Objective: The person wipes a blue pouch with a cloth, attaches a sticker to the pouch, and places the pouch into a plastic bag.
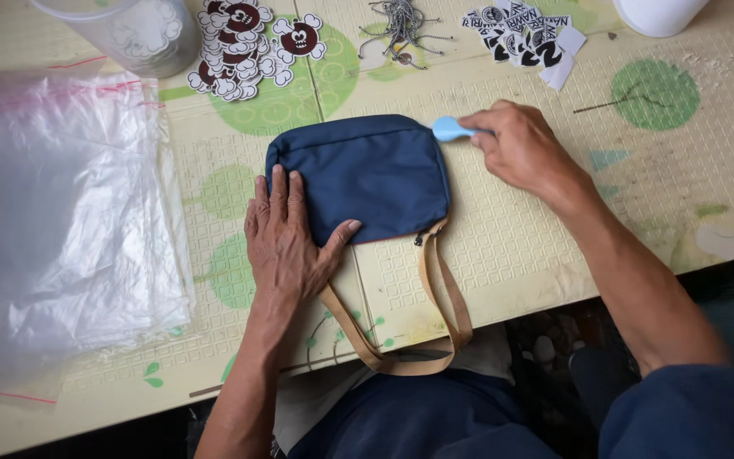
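Observation:
A small navy blue fabric bag lies flat on a pale patterned mat. Its tan strap loops off the mat's near edge toward my lap. My left hand presses flat on the bag's lower left corner, thumb spread across the fabric. My right hand is closed around a small light blue tool, whose rounded tip touches the bag's upper right corner.
A stack of clear plastic zip bags covers the left side. Die-cut stickers and a clear tub lie at the back left. Metal ball chains, black-and-white stickers and a white container sit at the back right.

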